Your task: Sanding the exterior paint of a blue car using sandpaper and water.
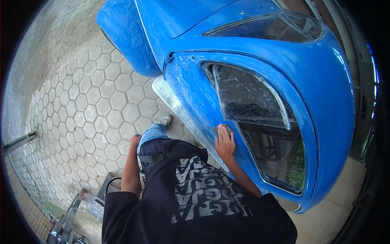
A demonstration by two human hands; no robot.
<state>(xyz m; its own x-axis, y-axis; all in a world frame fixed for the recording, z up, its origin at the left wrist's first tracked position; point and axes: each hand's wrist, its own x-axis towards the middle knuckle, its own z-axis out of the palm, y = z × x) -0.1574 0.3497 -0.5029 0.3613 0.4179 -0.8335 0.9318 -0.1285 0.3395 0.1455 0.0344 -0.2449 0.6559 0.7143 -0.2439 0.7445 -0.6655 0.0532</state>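
My right hand point(225, 142) presses a dark grey-green piece of sandpaper point(217, 129) against the blue car door point(193, 87), fingers stretched over it, just below the side window point(252, 93). Whitish smears cover the door's paint around it. My left hand point(135, 140) hangs by my thigh, next to the light blue jeans point(153, 132). It is small in view and its fingers are mostly hidden, so I cannot tell whether it holds anything.
A silvery dimpled running board point(183, 112) runs along the car's side between it and my legs. The blue front fender point(128, 34) bulges out ahead. Hexagonal paving point(101, 105) lies to my left. A metal-framed object point(101, 195) stands behind me at lower left.
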